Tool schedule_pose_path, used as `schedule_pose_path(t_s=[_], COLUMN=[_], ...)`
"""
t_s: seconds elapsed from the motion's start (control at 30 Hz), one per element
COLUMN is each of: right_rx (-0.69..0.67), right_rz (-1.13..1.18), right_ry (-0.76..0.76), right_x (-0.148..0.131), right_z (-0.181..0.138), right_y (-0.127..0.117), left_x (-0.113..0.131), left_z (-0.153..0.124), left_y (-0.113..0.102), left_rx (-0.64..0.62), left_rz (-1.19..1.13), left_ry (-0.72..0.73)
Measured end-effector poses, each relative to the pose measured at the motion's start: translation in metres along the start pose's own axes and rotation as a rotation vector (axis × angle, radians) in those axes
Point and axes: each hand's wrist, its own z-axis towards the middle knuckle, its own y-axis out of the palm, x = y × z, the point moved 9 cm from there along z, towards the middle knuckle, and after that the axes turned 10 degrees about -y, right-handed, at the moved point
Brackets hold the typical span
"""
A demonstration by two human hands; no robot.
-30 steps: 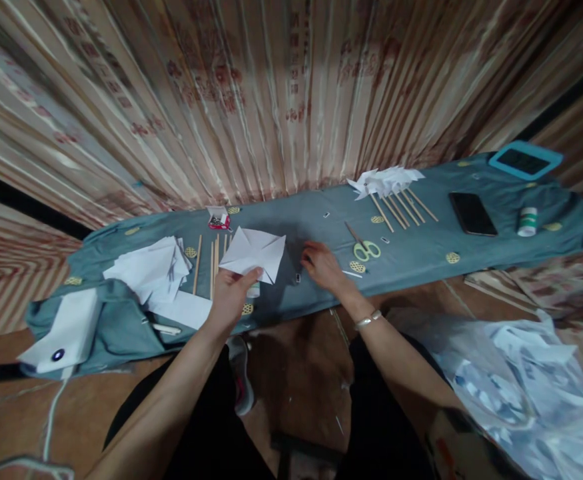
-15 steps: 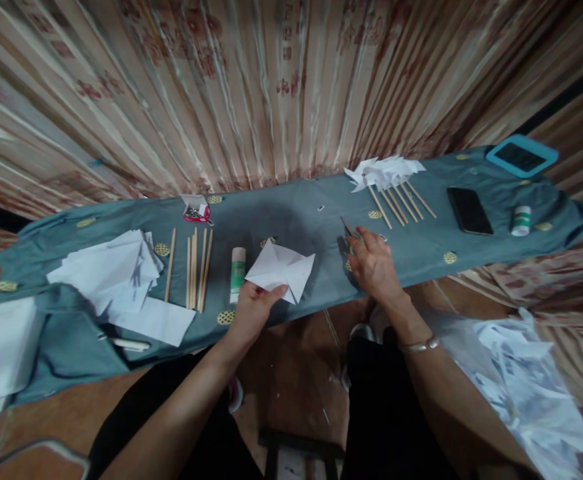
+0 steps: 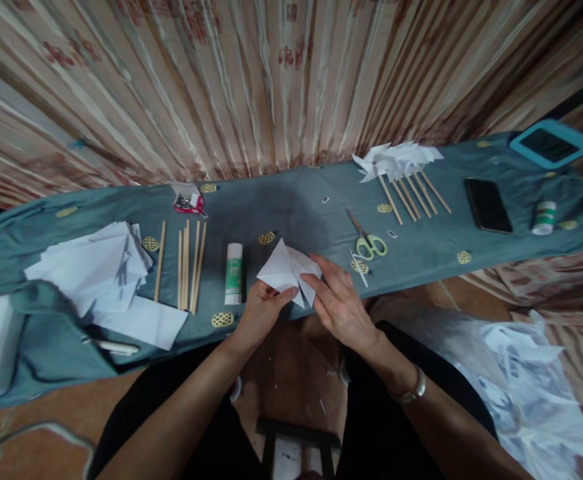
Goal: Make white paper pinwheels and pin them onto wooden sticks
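Observation:
A white square of paper (image 3: pixel 282 267), slit in from its corners, is held over the front part of the table. My left hand (image 3: pixel 264 307) pinches its lower left side, thumb on top. At its right side my right hand (image 3: pixel 344 307) grips a flap, with the fingers over the paper and part of the edge hidden beneath them. Green-handled scissors (image 3: pixel 368 240) lie to the right of the paper, beside a thin paper strip (image 3: pixel 359 268). An upright-looking glue stick (image 3: pixel 234 275) with a green label is just left of my left hand.
Several wooden sticks (image 3: pixel 185 267) and a stack of paper (image 3: pixel 91 263) lie on the left. A red box of pins (image 3: pixel 189 200) is behind them. Finished paper pinwheels (image 3: pixel 401 160) lie at back right, near a phone (image 3: pixel 488 205). A plastic bag (image 3: pixel 526 387) stands below.
My right hand has let go of the scissors, which now lie on the table, and has moved left onto the paper. My left hand still holds the paper.

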Motion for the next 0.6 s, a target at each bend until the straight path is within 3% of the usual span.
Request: schedule_pose_path(t_s=[0.6], right_rx=[-0.007], right_rz=[-0.024], right_ry=[0.054], right_x=[0.015], right_z=[0.004], right_y=[0.01], left_x=[-0.004], left_z=[0.003], left_y=[-0.004], left_rx=[-0.011], left_rz=[-0.034], left_ry=[-0.054])
